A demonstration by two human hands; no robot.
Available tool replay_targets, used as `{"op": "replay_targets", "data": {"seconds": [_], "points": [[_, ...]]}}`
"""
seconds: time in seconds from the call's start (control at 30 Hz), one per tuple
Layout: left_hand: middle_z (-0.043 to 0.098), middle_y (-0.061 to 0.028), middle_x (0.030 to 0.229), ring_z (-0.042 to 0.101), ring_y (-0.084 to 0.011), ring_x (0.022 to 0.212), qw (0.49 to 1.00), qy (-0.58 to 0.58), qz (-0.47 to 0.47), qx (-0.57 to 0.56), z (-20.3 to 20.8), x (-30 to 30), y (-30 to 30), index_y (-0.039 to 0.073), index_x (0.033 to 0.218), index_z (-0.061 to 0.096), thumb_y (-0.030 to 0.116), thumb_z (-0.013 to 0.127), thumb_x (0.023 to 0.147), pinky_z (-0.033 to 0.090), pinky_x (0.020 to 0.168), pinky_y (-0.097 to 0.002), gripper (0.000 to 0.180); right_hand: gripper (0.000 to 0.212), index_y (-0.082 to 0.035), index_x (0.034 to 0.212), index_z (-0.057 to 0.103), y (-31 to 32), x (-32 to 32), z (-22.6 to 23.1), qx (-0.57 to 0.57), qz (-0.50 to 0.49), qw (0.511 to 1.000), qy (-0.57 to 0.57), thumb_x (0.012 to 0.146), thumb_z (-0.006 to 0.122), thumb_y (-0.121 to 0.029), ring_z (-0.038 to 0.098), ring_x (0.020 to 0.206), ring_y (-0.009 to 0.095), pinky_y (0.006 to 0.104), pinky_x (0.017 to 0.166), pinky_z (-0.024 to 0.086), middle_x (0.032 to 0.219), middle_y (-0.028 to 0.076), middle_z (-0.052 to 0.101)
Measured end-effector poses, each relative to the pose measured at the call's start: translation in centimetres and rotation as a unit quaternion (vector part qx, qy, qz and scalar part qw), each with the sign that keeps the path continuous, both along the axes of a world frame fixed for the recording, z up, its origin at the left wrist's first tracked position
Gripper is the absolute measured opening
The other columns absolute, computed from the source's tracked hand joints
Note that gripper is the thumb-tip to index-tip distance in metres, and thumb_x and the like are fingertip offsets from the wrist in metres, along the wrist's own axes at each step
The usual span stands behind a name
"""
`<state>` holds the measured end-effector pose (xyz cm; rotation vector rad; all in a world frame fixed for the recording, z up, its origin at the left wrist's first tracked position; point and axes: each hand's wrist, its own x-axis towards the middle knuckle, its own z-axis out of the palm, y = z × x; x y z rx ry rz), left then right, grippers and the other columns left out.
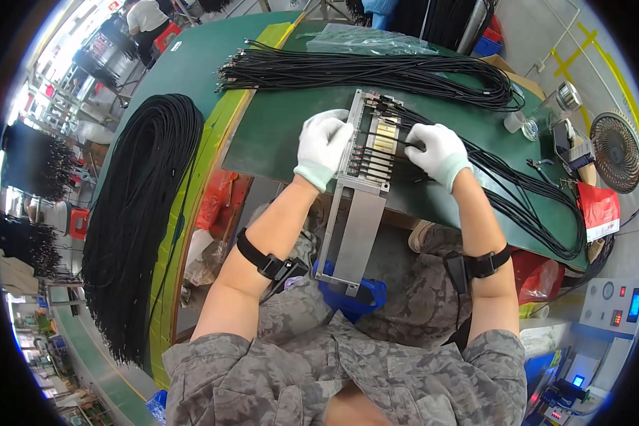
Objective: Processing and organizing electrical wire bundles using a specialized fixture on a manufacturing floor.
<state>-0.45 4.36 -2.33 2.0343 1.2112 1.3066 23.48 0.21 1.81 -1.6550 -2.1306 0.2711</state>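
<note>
A metal fixture [362, 213] with a slotted upper block lies over the table's near edge, its lower arm reaching out toward my lap. Black cable ends sit side by side in its slots, next to a row of cream-coloured blocks [385, 135]. My left hand [323, 148], in a white glove, rests at the block's left edge with fingers curled together; what they pinch is hidden. Right of the block, my gloved right hand [437, 150] closes thumb and fingers on a black cable [405, 144] that runs across the fixture. More black cables [504, 167] trail off to the right.
A thick bundle of black cables [362, 71] lies across the back of the green table, and another [145, 192] hangs at the left. A small fan [615, 153], a glass bottle [557, 103], pliers [541, 169] and a red packet [598, 211] stand or lie at the right.
</note>
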Motion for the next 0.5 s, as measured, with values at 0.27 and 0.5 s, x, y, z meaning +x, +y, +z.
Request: {"op": "replay_targets", "data": {"seconds": [0.27, 0.5], "points": [[0.067, -0.0061, 0.103, 0.055, -0.0275, 0.104, 0.996, 0.065, 0.057, 0.035, -0.3, 0.2, -0.3, 0.011, 0.085, 0.07, 0.028, 0.063, 0.082, 0.04, 0.093, -0.037, 0.018, 0.008, -0.011, 0.081, 0.066, -0.2, -0.4, -0.8, -0.006, 0.045, 0.992, 0.116, 0.076, 0.068, -0.017, 0.058, 0.079, 0.03, 0.0399, 0.074, 0.047, 0.077, 0.009, 0.065], [0.067, -0.0066, 0.098, 0.058, -0.0261, 0.099, 0.994, 0.091, 0.042, -0.035, -1.3, -0.6, 0.1, 0.012, 0.094, 0.07, 0.027, 0.059, 0.086, 0.042, 0.091, -0.0354, 0.02, 0.007, -0.013, 0.08, 0.066, 0.1, -0.3, -1.1, 0.07, 0.044, 0.995, -0.062, 0.075, 0.068, -0.018, 0.057, 0.08, 0.028, 0.0386, 0.074, 0.046, 0.076, 0.005, 0.064]]}}
